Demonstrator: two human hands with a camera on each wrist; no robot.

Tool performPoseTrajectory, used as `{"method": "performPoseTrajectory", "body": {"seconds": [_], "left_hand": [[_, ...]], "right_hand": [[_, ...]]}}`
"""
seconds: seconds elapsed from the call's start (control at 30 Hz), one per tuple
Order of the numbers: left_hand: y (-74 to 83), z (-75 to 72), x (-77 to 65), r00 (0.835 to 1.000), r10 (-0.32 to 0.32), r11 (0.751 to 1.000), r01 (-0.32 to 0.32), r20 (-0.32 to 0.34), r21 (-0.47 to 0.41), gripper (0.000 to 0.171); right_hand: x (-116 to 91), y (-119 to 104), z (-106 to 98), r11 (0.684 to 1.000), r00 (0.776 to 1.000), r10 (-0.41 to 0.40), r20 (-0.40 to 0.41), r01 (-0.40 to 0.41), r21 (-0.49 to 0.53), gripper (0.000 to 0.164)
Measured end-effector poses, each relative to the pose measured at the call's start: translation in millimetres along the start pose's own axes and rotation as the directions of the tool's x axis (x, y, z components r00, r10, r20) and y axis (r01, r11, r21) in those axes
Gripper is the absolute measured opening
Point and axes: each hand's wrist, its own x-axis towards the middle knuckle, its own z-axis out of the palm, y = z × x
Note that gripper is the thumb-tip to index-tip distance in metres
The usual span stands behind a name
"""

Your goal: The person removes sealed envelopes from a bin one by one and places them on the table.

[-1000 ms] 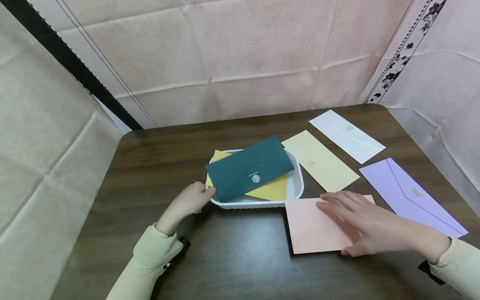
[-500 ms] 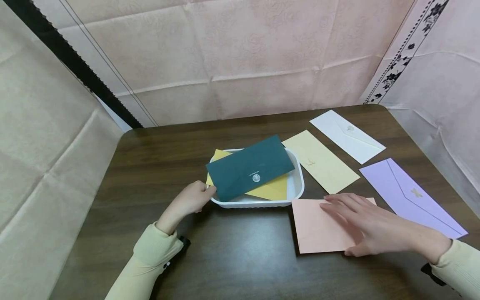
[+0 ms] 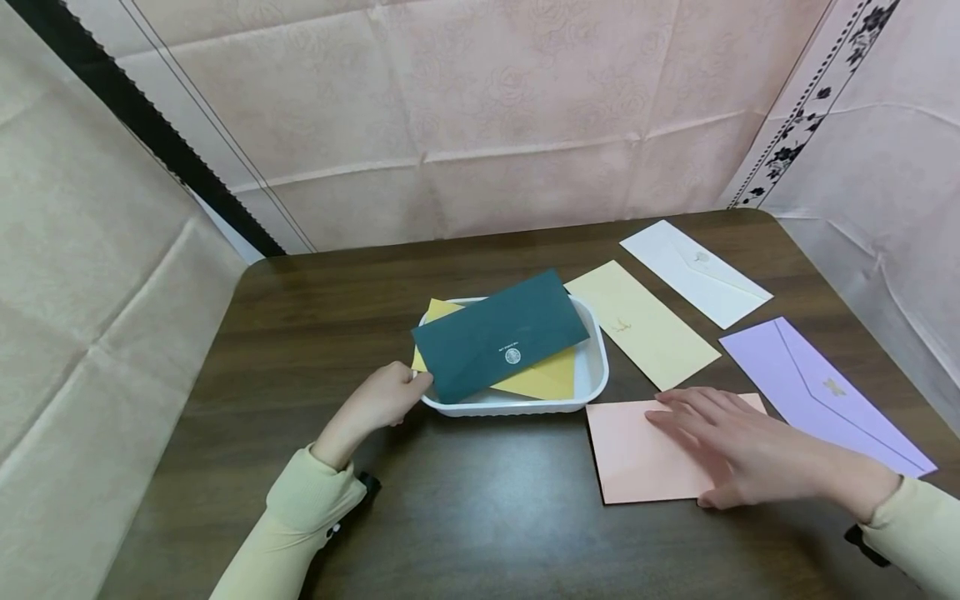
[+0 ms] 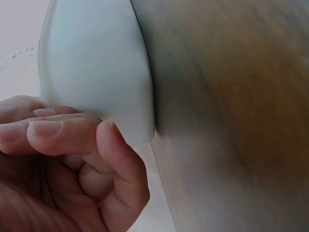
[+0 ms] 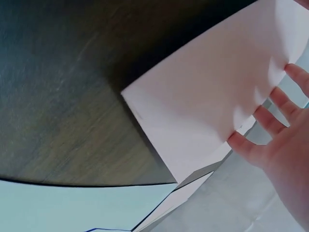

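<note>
My left hand [image 3: 382,398] pinches the near left corner of a white plastic tray [image 3: 592,367], its fingers curled at the tray wall [image 4: 96,63] in the left wrist view. A yellow envelope [image 3: 543,382] lies in the tray, and over it a dark green envelope [image 3: 495,333] with a small white emblem rests askew. My right hand [image 3: 738,450] spans a pink envelope [image 3: 637,458] close over the table, thumb at the near edge and fingertips at the far one. The right wrist view shows those fingertips along the edge of the pink envelope [image 5: 203,96].
Behind the pink envelope lie a cream envelope [image 3: 637,321], a white envelope [image 3: 697,271] and a lavender envelope [image 3: 817,392] with a gold butterfly. The brown wooden table [image 3: 480,533] has cloth hung behind it and at both sides.
My right hand has moved the pink envelope to the right, away from the tray's near rim, and the shadow along its left side has narrowed. My left hand has stayed at the tray corner.
</note>
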Motion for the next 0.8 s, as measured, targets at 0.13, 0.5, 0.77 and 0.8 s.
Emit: {"method": "performPoseTrajectory", "body": {"seconds": [0.13, 0.5, 0.77, 0.8], "left_hand": [[-0.1, 0.2, -0.4, 1.000, -0.002, 1.000, 0.002, 0.001, 0.002, 0.044], [0.4, 0.0, -1.4, 1.000, -0.007, 1.000, 0.007, 0.001, -0.001, 0.044], [0.7, 0.5, -0.7, 1.000, -0.006, 1.000, 0.006, 0.003, -0.003, 0.044], [0.6, 0.6, -0.6, 1.000, -0.008, 1.000, 0.008, 0.003, -0.002, 0.044]], "right_hand": [[-0.2, 4.6, 2.0, 1.000, 1.000, 0.004, 0.020, -0.005, 0.022, 0.103], [1.3, 10.9, 1.4, 0.995, 0.994, 0.056, 0.096, -0.063, 0.071, 0.099], [4.2, 16.1, 0.5, 0.992, 0.992, 0.073, 0.102, -0.083, 0.098, 0.096], [4.8, 16.4, 0.3, 0.991, 0.991, 0.073, 0.108, -0.085, 0.103, 0.096]]}}
